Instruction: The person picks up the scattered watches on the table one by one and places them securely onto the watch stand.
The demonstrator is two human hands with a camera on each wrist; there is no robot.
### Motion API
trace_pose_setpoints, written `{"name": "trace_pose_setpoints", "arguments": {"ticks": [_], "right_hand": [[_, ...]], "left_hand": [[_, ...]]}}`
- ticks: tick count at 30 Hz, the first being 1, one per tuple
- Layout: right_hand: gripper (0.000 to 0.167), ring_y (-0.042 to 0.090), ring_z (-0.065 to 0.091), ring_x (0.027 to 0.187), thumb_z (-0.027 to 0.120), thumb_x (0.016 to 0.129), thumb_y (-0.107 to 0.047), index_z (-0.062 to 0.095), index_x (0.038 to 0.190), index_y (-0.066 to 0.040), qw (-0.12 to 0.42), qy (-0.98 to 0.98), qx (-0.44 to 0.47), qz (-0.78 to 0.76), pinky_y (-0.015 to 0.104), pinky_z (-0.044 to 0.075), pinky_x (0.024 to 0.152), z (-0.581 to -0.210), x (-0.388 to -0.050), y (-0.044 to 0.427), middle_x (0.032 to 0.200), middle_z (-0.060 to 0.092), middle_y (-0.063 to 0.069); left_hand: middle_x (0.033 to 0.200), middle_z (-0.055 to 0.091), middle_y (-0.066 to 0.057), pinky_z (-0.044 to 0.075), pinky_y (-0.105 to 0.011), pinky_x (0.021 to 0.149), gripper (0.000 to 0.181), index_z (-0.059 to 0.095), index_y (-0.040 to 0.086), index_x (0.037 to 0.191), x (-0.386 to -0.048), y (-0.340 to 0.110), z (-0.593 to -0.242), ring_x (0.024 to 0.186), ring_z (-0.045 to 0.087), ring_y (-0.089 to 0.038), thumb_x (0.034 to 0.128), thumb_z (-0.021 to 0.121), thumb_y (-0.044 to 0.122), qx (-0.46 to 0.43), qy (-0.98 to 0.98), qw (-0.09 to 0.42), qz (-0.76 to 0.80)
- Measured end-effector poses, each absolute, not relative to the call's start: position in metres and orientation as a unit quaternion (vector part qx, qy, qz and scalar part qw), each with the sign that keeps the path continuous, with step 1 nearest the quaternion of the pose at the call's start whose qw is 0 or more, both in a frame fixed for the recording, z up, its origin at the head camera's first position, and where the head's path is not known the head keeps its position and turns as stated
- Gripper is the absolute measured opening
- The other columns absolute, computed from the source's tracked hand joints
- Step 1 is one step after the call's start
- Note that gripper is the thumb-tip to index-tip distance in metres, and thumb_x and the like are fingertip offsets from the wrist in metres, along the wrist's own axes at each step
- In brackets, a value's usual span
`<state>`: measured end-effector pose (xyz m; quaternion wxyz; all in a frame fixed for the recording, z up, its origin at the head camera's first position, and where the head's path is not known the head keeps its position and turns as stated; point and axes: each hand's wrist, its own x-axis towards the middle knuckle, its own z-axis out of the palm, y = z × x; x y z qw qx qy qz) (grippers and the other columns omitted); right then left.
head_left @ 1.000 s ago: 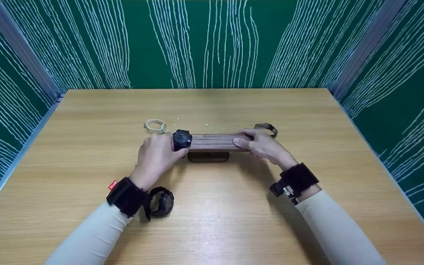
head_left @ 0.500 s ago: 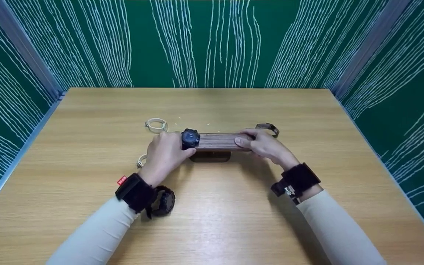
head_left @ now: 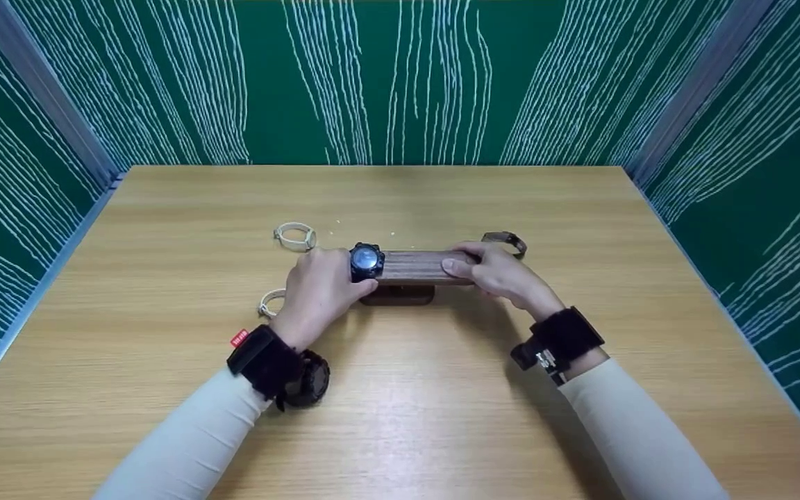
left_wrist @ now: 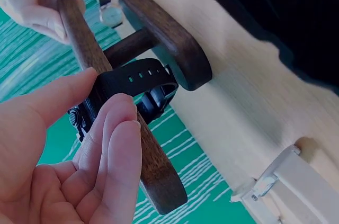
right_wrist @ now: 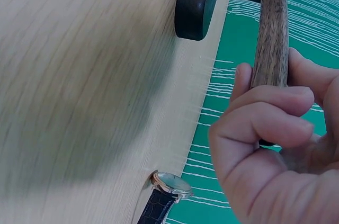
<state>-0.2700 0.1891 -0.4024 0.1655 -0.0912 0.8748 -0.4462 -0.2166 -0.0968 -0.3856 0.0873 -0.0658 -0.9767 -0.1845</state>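
A dark wooden T-shaped watch stand (head_left: 414, 265) stands mid-table, its crossbar above a rounded base (left_wrist: 175, 44). My right hand (head_left: 501, 274) grips the crossbar's right end, with fingers curled round it in the right wrist view. Looped around the bar's left part is a black wristwatch (head_left: 367, 260), its dial facing up. My left hand (head_left: 320, 288) pinches this watch between thumb and fingers. In the left wrist view its holed strap (left_wrist: 140, 75) hangs below the bar, and the bar's left end (left_wrist: 164, 192) sticks out past the fingers.
Two pale watches (head_left: 294, 236) (head_left: 271, 303) lie left of the stand. Another black watch (head_left: 313, 380) sits near my left wrist, partly covered by the wristband. Behind my right hand lies a dark-strapped watch (right_wrist: 172, 182). Green walls border the wooden table (head_left: 442, 403).
My left hand has slid the black watch rightward along the crossbar, and its dial has tilted further upward. A pale watch has come into view beside the left wrist. My right hand has stayed put.
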Motion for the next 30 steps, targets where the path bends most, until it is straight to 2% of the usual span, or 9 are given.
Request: {"name": "trace_pose_setpoints", "arguments": {"ticks": [5, 10, 13, 17, 21, 26, 30], "right_hand": [[0.049, 0.009, 0.046, 0.061, 0.066, 0.106, -0.039, 0.061, 0.148, -0.012, 0.164, 0.875, -0.088, -0.446, 0.023, 0.039, 0.051, -0.402, -0.269, 0.189, 0.121, 0.06, 0.019], [0.05, 0.019, 0.054, 0.079, 0.066, 0.106, -0.04, 0.061, 0.147, -0.012, 0.152, 0.882, -0.096, -0.435, 0.027, 0.045, 0.058, -0.403, -0.269, 0.19, 0.127, 0.057, 0.019], [0.05, 0.021, 0.055, 0.084, 0.066, 0.106, -0.04, 0.062, 0.147, -0.012, 0.15, 0.884, -0.098, -0.433, 0.028, 0.046, 0.061, -0.403, -0.27, 0.191, 0.128, 0.056, 0.019], [0.05, 0.019, 0.055, 0.08, 0.067, 0.106, -0.04, 0.062, 0.147, -0.012, 0.15, 0.882, -0.098, -0.436, 0.027, 0.046, 0.058, -0.404, -0.27, 0.191, 0.125, 0.058, 0.019], [0.049, 0.015, 0.056, 0.071, 0.066, 0.106, -0.037, 0.061, 0.147, -0.012, 0.155, 0.878, -0.094, -0.443, 0.023, 0.041, 0.053, -0.404, -0.27, 0.19, 0.12, 0.062, 0.02], [0.05, 0.014, 0.059, 0.07, 0.066, 0.106, -0.037, 0.059, 0.149, -0.012, 0.158, 0.879, -0.088, -0.441, 0.022, 0.041, 0.052, -0.405, -0.27, 0.19, 0.118, 0.064, 0.021], [0.05, 0.015, 0.059, 0.07, 0.067, 0.106, -0.038, 0.06, 0.148, -0.012, 0.158, 0.88, -0.09, -0.439, 0.023, 0.042, 0.052, -0.404, -0.27, 0.189, 0.116, 0.065, 0.02]], "left_hand": [[0.081, 0.069, -0.01, 0.056, -0.045, 0.062, 0.046, 0.07, 0.004, 0.081, -0.218, -0.096, -0.385, 0.069, 0.059, -0.024, 0.0841, 0.09, 0.046, -0.065, -0.976, 0.082, -0.19], [0.083, 0.068, -0.01, 0.053, -0.04, 0.061, 0.046, 0.073, 0.003, 0.087, -0.218, -0.094, -0.381, 0.069, 0.058, -0.023, 0.0853, 0.089, 0.045, -0.065, -0.977, 0.063, -0.193], [0.082, 0.067, -0.009, 0.049, -0.037, 0.059, 0.046, 0.071, 0.004, 0.084, -0.218, -0.094, -0.378, 0.068, 0.056, -0.022, 0.0857, 0.089, 0.046, -0.066, -0.979, 0.052, -0.188], [0.081, 0.066, -0.009, 0.047, -0.035, 0.059, 0.046, 0.07, 0.005, 0.081, -0.22, -0.093, -0.376, 0.069, 0.056, -0.022, 0.0862, 0.088, 0.046, -0.068, -0.981, 0.043, -0.178], [0.083, 0.067, -0.009, 0.05, -0.038, 0.061, 0.045, 0.071, 0.004, 0.083, -0.221, -0.092, -0.375, 0.071, 0.057, -0.022, 0.0873, 0.087, 0.046, -0.078, -0.982, 0.037, -0.17], [0.088, 0.072, -0.011, 0.055, -0.042, 0.068, 0.043, 0.075, 0.002, 0.09, -0.221, -0.089, -0.374, 0.073, 0.06, -0.023, 0.0867, 0.089, 0.043, -0.093, -0.98, 0.035, -0.174], [0.089, 0.073, -0.011, 0.056, -0.042, 0.069, 0.043, 0.074, 0.003, 0.088, -0.221, -0.088, -0.374, 0.074, 0.061, -0.023, 0.0851, 0.09, 0.042, -0.097, -0.978, 0.036, -0.181]]}}
